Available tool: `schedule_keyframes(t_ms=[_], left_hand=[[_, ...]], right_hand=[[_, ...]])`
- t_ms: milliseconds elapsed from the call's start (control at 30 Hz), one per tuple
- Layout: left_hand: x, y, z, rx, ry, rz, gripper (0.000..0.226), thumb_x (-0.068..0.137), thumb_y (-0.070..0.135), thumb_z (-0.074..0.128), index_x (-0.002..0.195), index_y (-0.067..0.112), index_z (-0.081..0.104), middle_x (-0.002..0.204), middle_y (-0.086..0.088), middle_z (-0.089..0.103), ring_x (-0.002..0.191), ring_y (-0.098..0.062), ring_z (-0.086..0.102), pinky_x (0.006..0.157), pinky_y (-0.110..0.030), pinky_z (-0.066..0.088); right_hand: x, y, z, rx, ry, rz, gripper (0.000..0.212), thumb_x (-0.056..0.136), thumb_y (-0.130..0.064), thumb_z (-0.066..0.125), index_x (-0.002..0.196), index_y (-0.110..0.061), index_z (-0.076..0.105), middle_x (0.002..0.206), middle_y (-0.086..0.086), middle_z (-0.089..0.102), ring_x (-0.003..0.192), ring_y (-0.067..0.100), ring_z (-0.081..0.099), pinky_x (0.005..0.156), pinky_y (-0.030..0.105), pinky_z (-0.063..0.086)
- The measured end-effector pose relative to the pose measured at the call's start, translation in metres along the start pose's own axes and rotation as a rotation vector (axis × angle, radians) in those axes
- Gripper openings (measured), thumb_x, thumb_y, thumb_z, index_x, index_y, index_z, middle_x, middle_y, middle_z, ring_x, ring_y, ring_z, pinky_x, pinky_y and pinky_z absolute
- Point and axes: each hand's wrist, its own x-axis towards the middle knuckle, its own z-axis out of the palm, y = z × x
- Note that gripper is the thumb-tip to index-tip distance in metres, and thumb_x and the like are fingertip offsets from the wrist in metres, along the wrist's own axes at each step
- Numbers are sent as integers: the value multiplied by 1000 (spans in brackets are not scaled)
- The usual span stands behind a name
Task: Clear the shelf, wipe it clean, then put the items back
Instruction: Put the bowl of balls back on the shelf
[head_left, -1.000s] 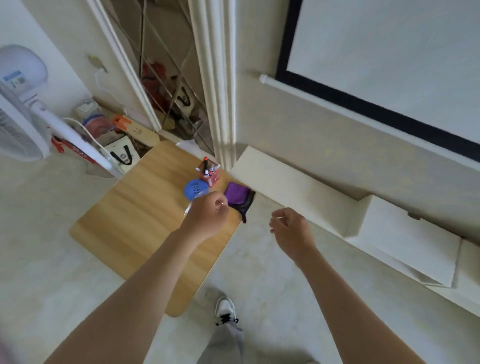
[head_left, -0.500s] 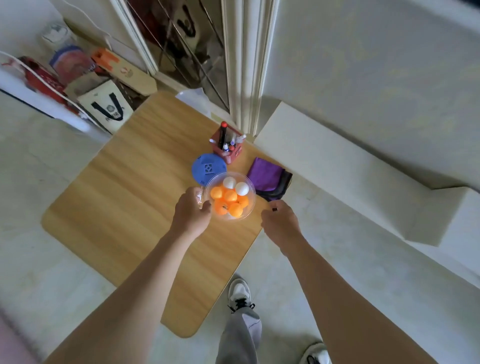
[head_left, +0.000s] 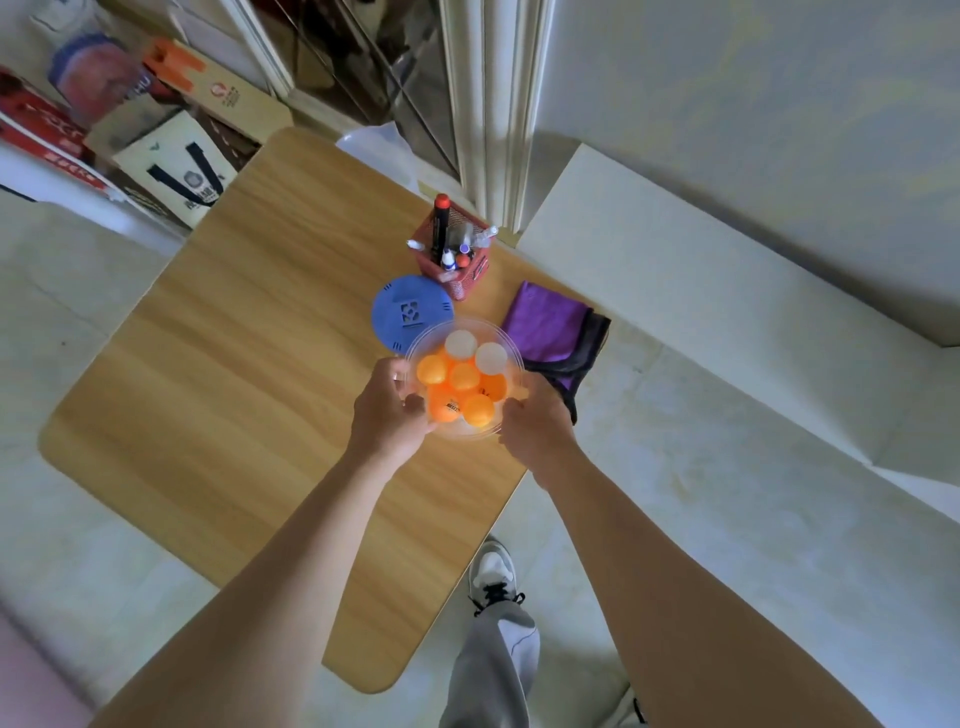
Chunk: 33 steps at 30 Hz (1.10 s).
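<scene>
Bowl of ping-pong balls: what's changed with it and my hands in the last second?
The right hand moved in and took hold of the clear bowl of ping-pong balls, which the left hand already gripped. The blue lid, red pen holder and purple cloth stayed put on the wooden table.

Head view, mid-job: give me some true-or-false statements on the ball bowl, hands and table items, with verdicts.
1. Both the left hand and the right hand hold the clear bowl. True.
2. Every ball in it is orange. False: two white balls sit among the orange balls.
3. The blue disc lies on the wooden table. True.
4. The right hand grips the purple cloth. False: it lies ungripped at the table's edge.
5. The red pen holder lies tipped over. False: it stands upright.
</scene>
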Motion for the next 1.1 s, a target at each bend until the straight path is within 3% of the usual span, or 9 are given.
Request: schedule_keyframes(t_ms=[100,233,433,533,667,800,933,1100], left_hand=[[-6,8,1,-49,-1,-4,30,93,2,54,113,23,52,111,-4,61,79,-10,68,68,-40,64],[-26,31,-3,-61,-35,33,27,93,2,53,114,19,52,110,-6,60,85,-13,67,63,-32,63],[-78,88,-7,43,-94,93,28,77,23,54,103,31,54,101,0,61,89,-25,69,75,-48,62],[-112,120,3,101,-129,150,25,78,21,53,103,27,55,96,2,63,86,-29,69,78,-49,60],[-158,161,29,187,-182,266,14,78,18,54,88,27,54,82,2,64,79,-26,67,73,-48,59],[-210,201,67,244,-304,374,11,80,19,57,90,23,55,85,-2,65,80,-27,67,72,-45,59],[-261,234,112,279,-440,470,21,66,31,53,87,26,54,81,-1,68,77,-27,70,72,-49,61],[-327,273,174,380,-564,567,16,71,24,57,87,25,55,70,0,70,68,-23,72,72,-45,61]], right_hand=[[-7,0,-5,38,22,-4,53,90,-14,41,141,-27,46,130,4,58,108,32,64,87,51,59],[-28,-2,-24,63,43,-2,52,85,-16,42,136,-26,48,123,4,60,102,32,66,83,51,60],[-87,-7,-82,141,110,51,35,86,-16,42,118,-29,52,104,4,66,87,28,70,76,46,62],[-119,-1,-118,198,163,60,37,85,-17,44,120,-27,53,101,7,68,84,28,71,75,42,62],[-164,18,-170,269,261,89,40,79,-18,44,117,-26,54,95,8,70,79,27,72,74,46,63],[-209,50,-227,338,361,115,39,75,-21,44,113,-23,54,91,11,71,79,28,73,74,50,62],[-257,84,-282,444,469,149,29,83,-14,46,112,-17,53,87,15,71,77,32,74,71,50,63],[-305,135,-342,540,593,180,25,85,-13,47,109,-16,53,84,15,71,76,32,75,70,48,63]])
